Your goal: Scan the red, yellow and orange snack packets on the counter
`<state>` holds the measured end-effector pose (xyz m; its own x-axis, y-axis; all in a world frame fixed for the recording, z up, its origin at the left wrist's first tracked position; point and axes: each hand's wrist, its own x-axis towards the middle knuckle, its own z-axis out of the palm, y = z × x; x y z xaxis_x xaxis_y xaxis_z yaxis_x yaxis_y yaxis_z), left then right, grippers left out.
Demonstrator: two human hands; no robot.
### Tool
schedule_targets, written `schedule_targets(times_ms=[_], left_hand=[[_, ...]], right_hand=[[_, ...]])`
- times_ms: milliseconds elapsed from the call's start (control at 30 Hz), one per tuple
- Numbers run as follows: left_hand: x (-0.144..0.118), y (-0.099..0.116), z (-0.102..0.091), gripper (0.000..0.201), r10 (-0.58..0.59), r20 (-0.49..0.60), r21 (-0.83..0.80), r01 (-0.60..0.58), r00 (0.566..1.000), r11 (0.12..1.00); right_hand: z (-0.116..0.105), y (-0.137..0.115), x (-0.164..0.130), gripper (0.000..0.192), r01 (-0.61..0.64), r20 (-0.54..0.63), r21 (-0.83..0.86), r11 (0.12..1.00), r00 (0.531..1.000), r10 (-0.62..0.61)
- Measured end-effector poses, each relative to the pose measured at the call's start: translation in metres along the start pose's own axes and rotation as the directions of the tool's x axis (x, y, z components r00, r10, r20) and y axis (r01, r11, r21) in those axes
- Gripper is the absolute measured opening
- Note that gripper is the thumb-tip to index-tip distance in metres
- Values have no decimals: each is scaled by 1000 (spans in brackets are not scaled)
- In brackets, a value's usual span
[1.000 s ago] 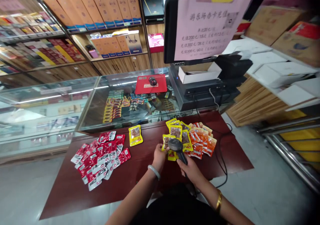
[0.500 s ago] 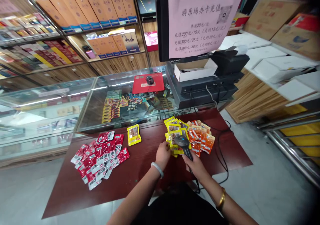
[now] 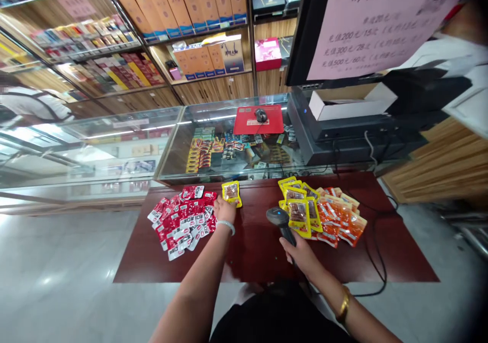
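Left hand: the left hand (image 3: 224, 212), wearing a pale bangle, is reaching across the dark red wooden table (image 3: 251, 251) and resting its fingers on the single yellow snack packet (image 3: 231, 192); whether it is pinching that packet or only touching it, I cannot tell.
Right hand: the right hand (image 3: 301, 251) is clenching around the grip of the black handheld barcode scanner (image 3: 281, 222), whose head is pointing toward the far side of the table.
Yellow packet: it is lying flat near the table's far edge, just beside the red pile and well apart from the others of its colour.
Red pile: a loose heap of small red-and-white foil sachets (image 3: 182, 221) is lying just left of the left wrist.
Right-hand pile: a fan of yellow snack packets (image 3: 299, 208) is overlapping a spread of orange snack packets (image 3: 339, 220), just beyond the scanner's head.
Doing it well: judging from the layout, keeping each packet flat with its barcode facing the scanner, and keeping the 3 colours in separate heaps, would avoid mixing them up.
Glass display counter (image 3: 229, 124): it is holding rows of small coloured goods under its top, with a red mouse mat (image 3: 247, 122) and a mouse on the glass.
White cardboard box (image 3: 351, 106): it is sitting open under the monitor; its contents are hidden.
Wall shelves (image 3: 114, 73): they are carrying rows of orange cartons and smaller packs.
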<state>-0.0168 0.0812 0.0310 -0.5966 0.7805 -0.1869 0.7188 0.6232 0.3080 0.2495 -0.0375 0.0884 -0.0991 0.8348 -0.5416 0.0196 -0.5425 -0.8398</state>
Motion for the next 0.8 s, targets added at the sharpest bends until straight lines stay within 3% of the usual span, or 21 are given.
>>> schedule_targets(times_ms=[233,367,467,533,600,667,800], left_hand=[[36,-4,2,89,-10,80,38,7,997,999],[34,-6,7,40,11,266,-222,49,964,974],[10,-9,16,25,25,398,-543,214,917,812],[-15,-8,22,34,40,471,-703,347,881,621],[-44,-3,26,46,113,504,-787,402,857,468],[-70,7,26,56,168,517,-818,428,839,384],[-108,36,21,63,240,527,-834,441,815,330]], right_hand=[[23,-4,8,42,12,42,-20,1000,999,-11],[24,-10,10,42,23,35,-39,999,999,-22],[21,-19,9,42,38,33,-26,999,999,-37],[17,-26,8,43,52,37,-8,999,998,-51],[13,-32,7,43,65,33,9,998,997,-65],[9,-36,7,44,75,20,29,997,997,-75],[-4,-36,5,44,97,-9,46,994,995,-97]])
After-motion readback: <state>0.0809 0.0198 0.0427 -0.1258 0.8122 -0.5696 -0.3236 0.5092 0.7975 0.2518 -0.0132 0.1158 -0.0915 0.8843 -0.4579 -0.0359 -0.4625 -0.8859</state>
